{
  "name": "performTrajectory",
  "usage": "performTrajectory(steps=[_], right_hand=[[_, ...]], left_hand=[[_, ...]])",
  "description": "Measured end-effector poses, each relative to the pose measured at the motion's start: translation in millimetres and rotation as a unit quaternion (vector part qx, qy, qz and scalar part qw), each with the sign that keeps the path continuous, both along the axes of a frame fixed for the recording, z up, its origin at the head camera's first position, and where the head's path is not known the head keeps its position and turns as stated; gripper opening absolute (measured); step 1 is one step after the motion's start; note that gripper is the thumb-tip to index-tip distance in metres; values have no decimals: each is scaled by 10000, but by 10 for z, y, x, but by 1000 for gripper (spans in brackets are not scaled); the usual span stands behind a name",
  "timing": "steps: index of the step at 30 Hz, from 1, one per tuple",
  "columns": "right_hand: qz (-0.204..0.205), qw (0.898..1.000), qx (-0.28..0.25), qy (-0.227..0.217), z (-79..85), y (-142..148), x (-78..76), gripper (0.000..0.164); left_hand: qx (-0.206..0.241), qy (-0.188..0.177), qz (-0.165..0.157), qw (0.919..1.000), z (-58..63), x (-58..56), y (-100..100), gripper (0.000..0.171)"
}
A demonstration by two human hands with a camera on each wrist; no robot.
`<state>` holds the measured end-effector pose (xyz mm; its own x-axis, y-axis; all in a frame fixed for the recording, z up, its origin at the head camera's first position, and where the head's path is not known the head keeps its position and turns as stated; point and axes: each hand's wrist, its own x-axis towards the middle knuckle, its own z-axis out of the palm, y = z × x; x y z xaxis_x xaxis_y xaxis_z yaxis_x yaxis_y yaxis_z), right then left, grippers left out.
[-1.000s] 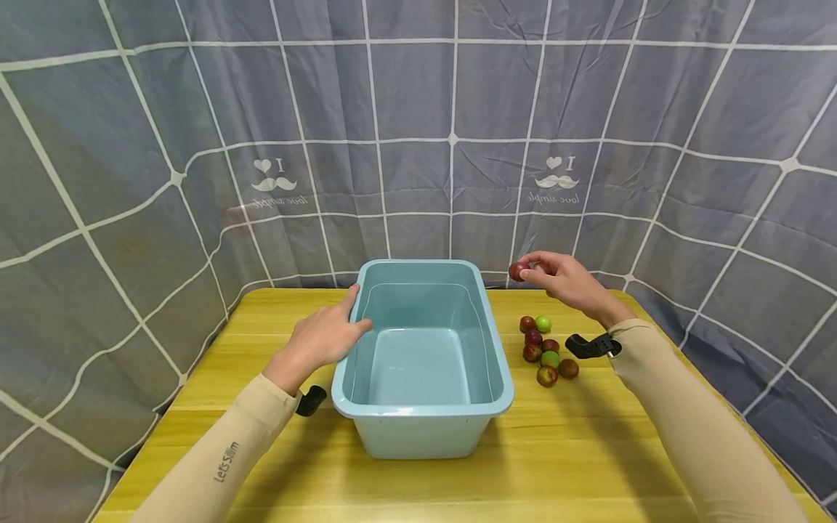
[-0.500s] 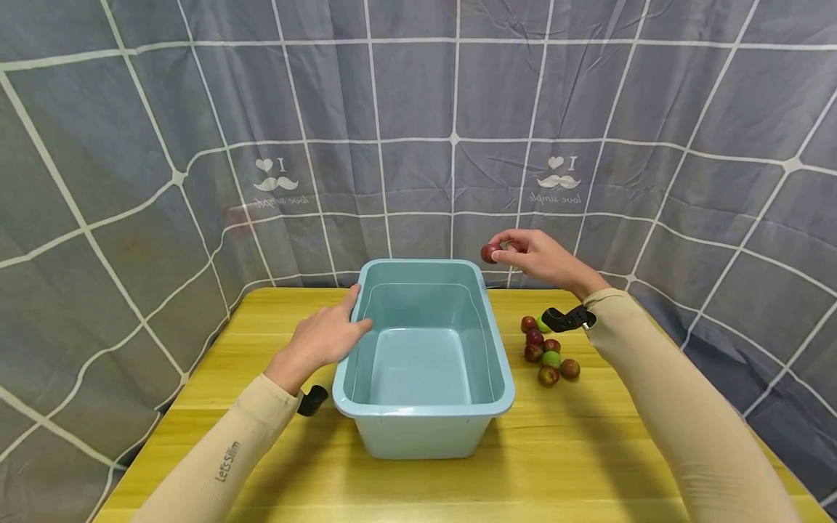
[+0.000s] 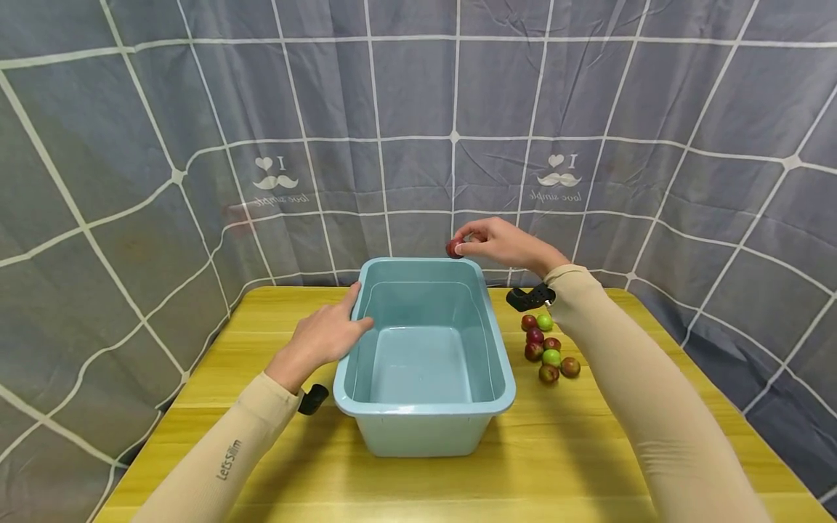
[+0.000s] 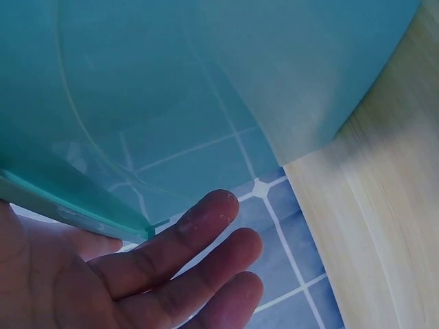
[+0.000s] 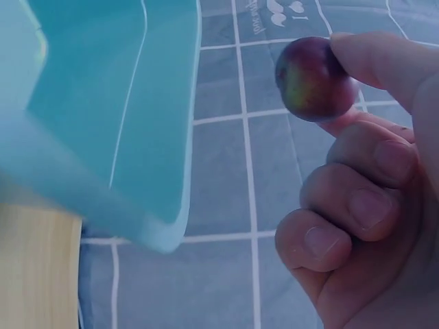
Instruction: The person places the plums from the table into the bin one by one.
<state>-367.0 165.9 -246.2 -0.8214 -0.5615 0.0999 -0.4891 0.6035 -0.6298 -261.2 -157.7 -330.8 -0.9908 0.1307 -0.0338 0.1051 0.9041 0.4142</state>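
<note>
My right hand (image 3: 503,242) pinches a dark red plum (image 3: 454,248) between thumb and index finger, above the far right corner of a light blue plastic basin (image 3: 425,409). In the right wrist view the plum (image 5: 312,81) shows a greenish patch, and the other fingers curl into the palm. My left hand (image 3: 323,335) holds the basin's left rim, its thumb over the inside and its fingers outside. The left wrist view shows those fingers (image 4: 206,219) loosely extended by the wall. Bare floor shows inside the basin. Right of it lies a loose group of red and green plums (image 3: 535,336).
The basin stands on a yellow wood-grain table (image 3: 275,465). A grey curtain (image 3: 418,94) with white grid lines surrounds the table's back and sides. Black straps (image 3: 531,297) sit at both wrists, over beige sleeves.
My right hand has moved left with the plum, from above the table's far right to the basin's far right corner. The left hand and the basin have stayed put.
</note>
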Motion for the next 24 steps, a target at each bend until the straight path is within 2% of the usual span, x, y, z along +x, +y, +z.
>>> performTrajectory(steps=[5,12,24], right_hand=[[224,9993,156,-271,-6,-168,-64,30],[325,9965,624,-460,-80,-412,-150,27],[784,9819,1581,-684,-318,-855,-314,25]], left_hand=[[-16,7,-19,10000,1,6,1,82],[-18,-4,0,10000,5,5,-11,82],[-33,-22,2,10000,15,7,-7,81]])
